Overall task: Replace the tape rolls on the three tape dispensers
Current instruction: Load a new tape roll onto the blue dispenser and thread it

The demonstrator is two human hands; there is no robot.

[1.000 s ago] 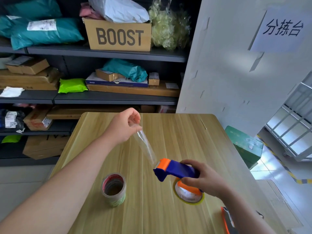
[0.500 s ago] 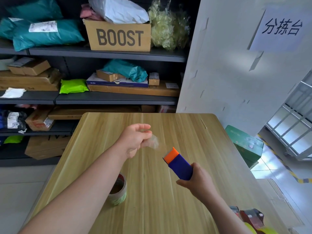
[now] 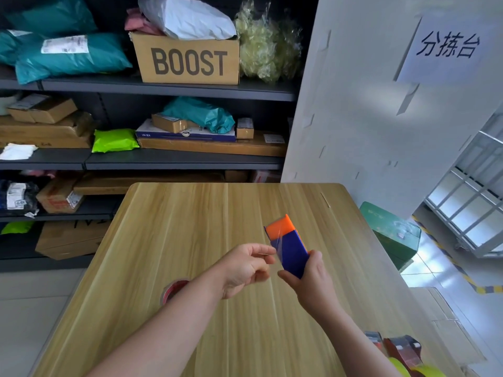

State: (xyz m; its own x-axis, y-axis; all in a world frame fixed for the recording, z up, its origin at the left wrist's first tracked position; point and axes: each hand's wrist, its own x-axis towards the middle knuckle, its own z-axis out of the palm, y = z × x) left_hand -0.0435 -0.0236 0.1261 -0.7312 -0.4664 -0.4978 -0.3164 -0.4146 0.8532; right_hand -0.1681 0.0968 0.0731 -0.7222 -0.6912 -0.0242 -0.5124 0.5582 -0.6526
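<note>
My right hand (image 3: pixel 309 276) grips a blue tape dispenser (image 3: pixel 290 248) with an orange tip, held upright above the wooden table (image 3: pixel 190 213). My left hand (image 3: pixel 246 268) pinches the clear tape end at the dispenser's left side, just below the orange tip. A tape roll with a red-rimmed core (image 3: pixel 172 291) stands on the table, mostly hidden behind my left forearm. Another dispenser with red parts (image 3: pixel 401 348) lies at the table's near right corner, next to something yellow (image 3: pixel 413 370) at the frame's bottom edge.
Dark shelves behind the table hold parcels, a BOOST carton (image 3: pixel 187 59) and teal bags (image 3: pixel 68 55). A white pillar (image 3: pixel 367 118) with a paper sign rises at the table's far right. A green box (image 3: pixel 392 235) sits on the floor to the right.
My right hand turned the dispenser upright and lifted it. My left hand came back from the far side to the dispenser, and the long stretched tape strip is gone from view.
</note>
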